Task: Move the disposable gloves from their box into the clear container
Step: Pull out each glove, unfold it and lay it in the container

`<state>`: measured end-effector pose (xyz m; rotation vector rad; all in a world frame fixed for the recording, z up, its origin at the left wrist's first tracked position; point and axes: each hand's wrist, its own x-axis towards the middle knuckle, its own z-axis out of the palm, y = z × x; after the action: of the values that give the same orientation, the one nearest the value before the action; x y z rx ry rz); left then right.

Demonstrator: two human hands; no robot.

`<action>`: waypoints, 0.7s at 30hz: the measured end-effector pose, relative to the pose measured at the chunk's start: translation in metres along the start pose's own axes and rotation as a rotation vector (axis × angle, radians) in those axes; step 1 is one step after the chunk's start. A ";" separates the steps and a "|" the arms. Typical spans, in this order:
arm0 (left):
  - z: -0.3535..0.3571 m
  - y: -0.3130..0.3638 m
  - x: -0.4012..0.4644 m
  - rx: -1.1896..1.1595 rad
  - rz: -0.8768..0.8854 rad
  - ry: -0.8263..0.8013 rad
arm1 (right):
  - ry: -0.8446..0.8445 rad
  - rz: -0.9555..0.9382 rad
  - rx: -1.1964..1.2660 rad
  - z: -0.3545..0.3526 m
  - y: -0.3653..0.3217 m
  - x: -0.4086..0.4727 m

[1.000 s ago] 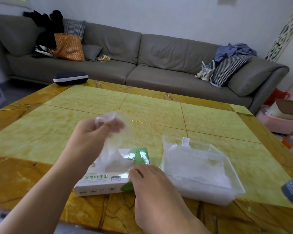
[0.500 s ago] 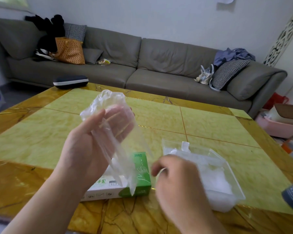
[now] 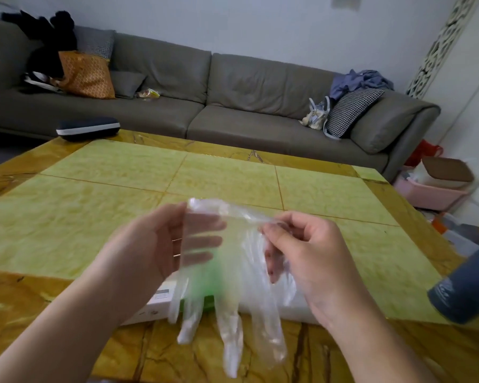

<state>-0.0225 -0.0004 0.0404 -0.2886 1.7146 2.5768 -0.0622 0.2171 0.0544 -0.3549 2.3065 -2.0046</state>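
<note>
A clear disposable glove (image 3: 233, 313) hangs spread out in front of me, cuff up and fingers pointing down. My left hand (image 3: 155, 244) pinches the cuff's left corner, its fingers showing through the plastic. My right hand (image 3: 302, 250) pinches the cuff's right corner. The white and green glove box (image 3: 161, 299) lies on the table behind the glove, mostly hidden by it and by my left arm. The clear container (image 3: 296, 310) sits to the box's right, largely covered by the glove and my right hand; only its frosted near wall shows.
The yellow-green tiled table (image 3: 233, 178) stretches ahead. A dark case (image 3: 87, 128) lies at its far left corner. A grey sofa (image 3: 205, 106) with cushions and bags runs behind. A dark blue object (image 3: 465, 288) intrudes at the right edge. Bins (image 3: 432, 186) stand on the floor at right.
My left hand pulled a glove up out of the box. My right hand left the box, rose and took the other cuff corner, so the glove now hangs stretched between both hands.
</note>
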 end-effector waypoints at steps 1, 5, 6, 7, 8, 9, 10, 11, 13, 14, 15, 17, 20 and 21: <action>-0.002 0.000 -0.001 0.025 -0.009 0.007 | 0.002 0.014 0.021 -0.002 0.001 0.001; 0.006 -0.004 -0.012 0.445 0.063 -0.079 | -0.014 0.074 0.040 -0.004 0.008 0.003; 0.008 -0.007 -0.012 0.467 0.109 -0.045 | -0.022 0.086 0.045 -0.004 0.008 0.003; 0.009 -0.009 -0.010 0.436 0.136 0.019 | -0.026 0.089 0.045 -0.005 0.009 0.004; 0.006 -0.011 -0.008 0.401 0.151 0.078 | -0.022 0.089 0.029 -0.008 0.009 0.005; 0.005 -0.011 -0.007 0.365 0.157 0.124 | -0.018 0.086 0.004 -0.011 0.008 0.006; 0.003 -0.010 -0.006 0.341 0.157 0.154 | -0.021 0.086 -0.020 -0.013 0.008 0.007; 0.003 -0.008 -0.006 0.328 0.157 0.170 | -0.040 0.082 -0.045 -0.017 0.008 0.008; 0.004 -0.006 -0.008 0.324 0.164 0.154 | -0.105 0.065 -0.119 -0.021 0.007 0.009; 0.006 -0.005 -0.010 0.344 0.172 0.141 | -0.151 0.063 -0.151 -0.023 0.006 0.009; 0.008 -0.005 -0.011 0.369 0.182 0.130 | -0.204 0.071 -0.160 -0.024 0.006 0.010; 0.011 -0.006 -0.013 0.360 0.211 0.122 | -0.288 0.104 -0.157 -0.027 0.006 0.011; 0.012 -0.005 -0.014 0.294 0.281 0.166 | -0.321 0.124 -0.210 -0.028 0.008 0.012; 0.011 -0.005 -0.014 0.286 0.294 0.192 | -0.312 0.130 -0.233 -0.027 0.009 0.012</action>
<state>-0.0101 0.0130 0.0428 -0.3009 2.3228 2.5064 -0.0809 0.2421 0.0512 -0.4789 2.2968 -1.5029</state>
